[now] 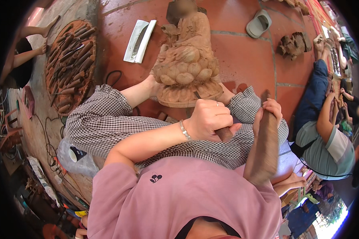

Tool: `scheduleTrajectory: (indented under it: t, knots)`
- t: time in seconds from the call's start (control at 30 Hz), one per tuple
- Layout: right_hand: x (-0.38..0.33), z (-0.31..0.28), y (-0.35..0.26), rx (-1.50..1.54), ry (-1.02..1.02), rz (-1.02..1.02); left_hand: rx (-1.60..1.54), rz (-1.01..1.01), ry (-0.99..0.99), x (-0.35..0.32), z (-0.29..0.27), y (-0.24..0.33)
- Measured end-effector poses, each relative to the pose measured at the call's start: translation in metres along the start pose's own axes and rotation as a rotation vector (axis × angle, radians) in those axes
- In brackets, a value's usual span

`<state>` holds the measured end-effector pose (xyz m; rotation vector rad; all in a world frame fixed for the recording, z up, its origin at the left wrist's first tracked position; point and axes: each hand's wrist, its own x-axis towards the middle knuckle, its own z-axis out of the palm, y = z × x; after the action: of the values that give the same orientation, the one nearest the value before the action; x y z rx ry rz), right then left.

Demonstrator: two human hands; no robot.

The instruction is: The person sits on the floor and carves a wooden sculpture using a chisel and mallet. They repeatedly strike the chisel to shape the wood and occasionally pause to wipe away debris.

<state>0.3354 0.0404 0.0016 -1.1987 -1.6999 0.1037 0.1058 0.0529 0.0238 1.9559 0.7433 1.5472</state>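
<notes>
A carved wooden statue (187,59) of a seated figure on a lotus base stands on the red tiled floor between my feet. My left hand (207,118) is closed round a wooden-handled chisel (224,134); its blade (197,95) points at the statue's base. My right hand (269,113) grips a long dark wooden mallet (265,151), raised beside the chisel handle. I sit cross-legged in checked trousers (107,127) and a pink top.
A round tray (70,59) with several wooden-handled chisels lies at the left, a person's arm beside it. A white folded paper (139,41) lies behind the statue. A grey sandal (259,24) and a small dark carving (293,44) lie far right. Another person (323,127) sits at the right.
</notes>
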Motion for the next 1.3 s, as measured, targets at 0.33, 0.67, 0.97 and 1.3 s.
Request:
scheduleTrajectory:
  t: [0.33,0.67,0.97,1.3]
  knots:
    - [0.01,-0.017,-0.014,-0.37,-0.135,-0.094,-0.042,0.058,-0.054,-0.01,-0.007,-0.005]
    - [-0.002,-0.007,-0.006,-0.032,-0.019,-0.009,-0.054,0.035,-0.026,-0.008,-0.01,-0.003]
    - [0.002,0.0,-0.001,-0.083,0.024,-0.112,-0.074,0.043,-0.051,-0.012,-0.012,-0.005]
    - [0.002,0.003,-0.001,0.01,-0.006,-0.166,-0.061,0.104,-0.064,-0.012,-0.012,-0.013]
